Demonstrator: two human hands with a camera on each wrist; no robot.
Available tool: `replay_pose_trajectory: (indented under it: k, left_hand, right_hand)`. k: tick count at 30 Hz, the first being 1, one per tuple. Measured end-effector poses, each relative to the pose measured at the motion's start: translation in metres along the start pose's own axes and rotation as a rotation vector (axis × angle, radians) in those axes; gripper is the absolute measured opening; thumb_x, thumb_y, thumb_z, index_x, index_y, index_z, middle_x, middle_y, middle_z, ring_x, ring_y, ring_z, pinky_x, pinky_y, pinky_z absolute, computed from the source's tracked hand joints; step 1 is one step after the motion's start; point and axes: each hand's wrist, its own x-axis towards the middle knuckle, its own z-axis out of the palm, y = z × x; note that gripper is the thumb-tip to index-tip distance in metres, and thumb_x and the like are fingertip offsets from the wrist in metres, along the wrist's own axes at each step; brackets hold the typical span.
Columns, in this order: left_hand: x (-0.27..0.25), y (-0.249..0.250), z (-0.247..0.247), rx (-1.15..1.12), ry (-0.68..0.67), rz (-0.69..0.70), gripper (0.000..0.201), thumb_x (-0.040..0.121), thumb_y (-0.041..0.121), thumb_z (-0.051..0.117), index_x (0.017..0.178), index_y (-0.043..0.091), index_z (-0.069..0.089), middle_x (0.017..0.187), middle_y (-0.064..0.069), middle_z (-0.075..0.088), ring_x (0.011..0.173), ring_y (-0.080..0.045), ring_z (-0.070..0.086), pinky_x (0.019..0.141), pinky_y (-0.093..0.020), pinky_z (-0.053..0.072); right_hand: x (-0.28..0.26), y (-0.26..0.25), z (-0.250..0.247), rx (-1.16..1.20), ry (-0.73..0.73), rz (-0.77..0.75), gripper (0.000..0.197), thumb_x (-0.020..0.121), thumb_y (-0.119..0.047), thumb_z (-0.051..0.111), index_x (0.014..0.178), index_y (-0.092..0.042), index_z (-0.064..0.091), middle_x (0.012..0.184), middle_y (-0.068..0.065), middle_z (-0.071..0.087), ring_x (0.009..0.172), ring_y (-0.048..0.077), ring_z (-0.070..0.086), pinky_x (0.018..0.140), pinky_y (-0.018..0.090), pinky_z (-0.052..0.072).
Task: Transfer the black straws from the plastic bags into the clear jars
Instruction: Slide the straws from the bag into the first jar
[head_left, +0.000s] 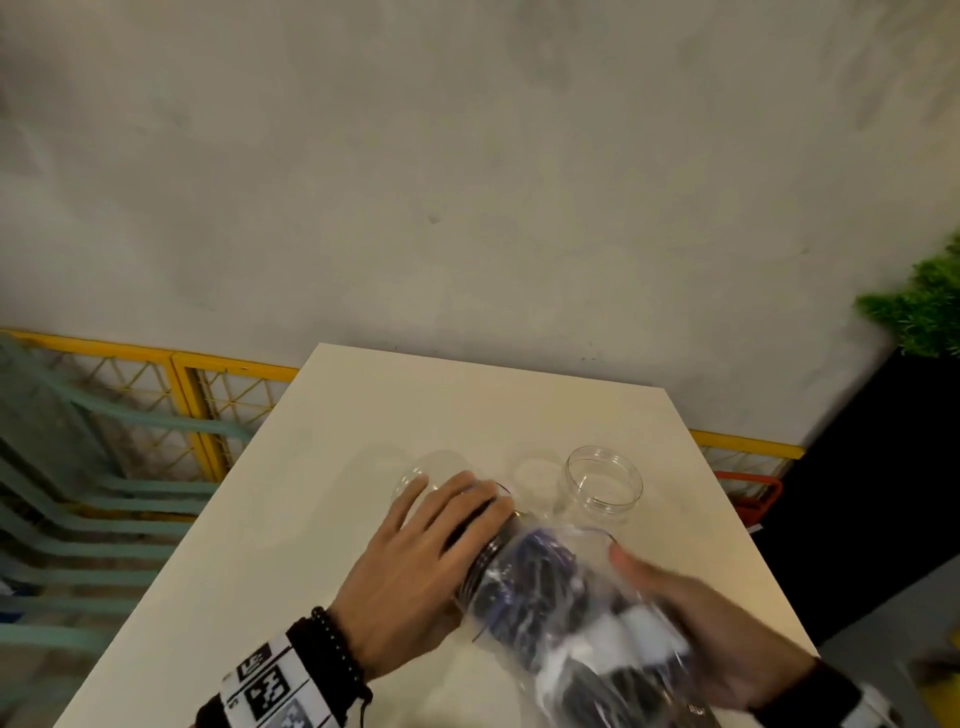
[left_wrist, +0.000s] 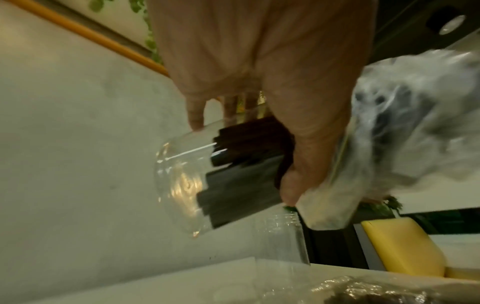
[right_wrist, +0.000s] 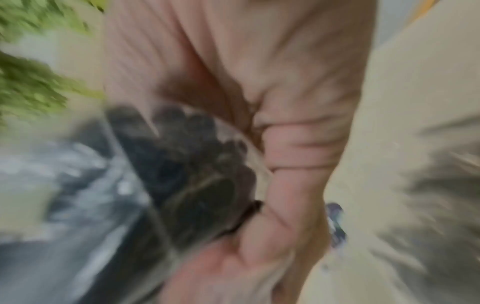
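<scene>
Centrally, left hand (head_left: 410, 566) around tilted jar (left_wrist: 187, 185), right hand (head_left: 696, 623) gripping straw bag (head_left: 576, 618).

My head view is evenly lit by soft, dim indoor light with a yellowish cast; the table (head_left: 363, 431) carries only faint shadows. Straight lines bow toward the edges (the wide lens at work). The plastic bag (head_left: 587, 618) is smeared by motion and throws pale glare. In my left wrist view the clear jar (left_wrist: 182, 185) shows warm glints, fairly sharp. My right wrist view is blurred almost throughout, the foliage (right_wrist: 28, 67) streaked.
</scene>
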Motion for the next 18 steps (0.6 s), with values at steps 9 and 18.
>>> replay_pose_trajectory:
  k: [9, 18]
  left_hand:
    - [0.001, 0.012, 0.012, -0.335, 0.005, -0.505, 0.104, 0.057, 0.064, 0.064, 0.15, 0.024, 0.039, 0.145, 0.007, 0.05, 0.129, -0.018, 0.048, 0.096, -0.037, 0.051]
    - [0.001, 0.015, 0.019, -0.528, -0.028, -0.574, 0.098, 0.059, 0.056, 0.069, 0.146, 0.034, 0.031, 0.131, 0.021, 0.041, 0.121, -0.008, 0.044, 0.078, -0.025, 0.051]
  right_hand:
    - [0.005, -0.044, 0.02, -0.831, 0.548, -0.689, 0.074, 0.069, -0.072, 0.06, 0.136, -0.045, 0.042, 0.133, -0.024, 0.044, 0.117, -0.009, 0.05, 0.087, 0.01, 0.046]
    - [0.022, -0.072, 0.024, -1.11, 0.896, -1.167, 0.014, 0.094, -0.007, 0.062, 0.097, -0.009, 0.075, 0.092, -0.003, 0.073, 0.082, -0.003, 0.059, 0.08, -0.005, 0.038]
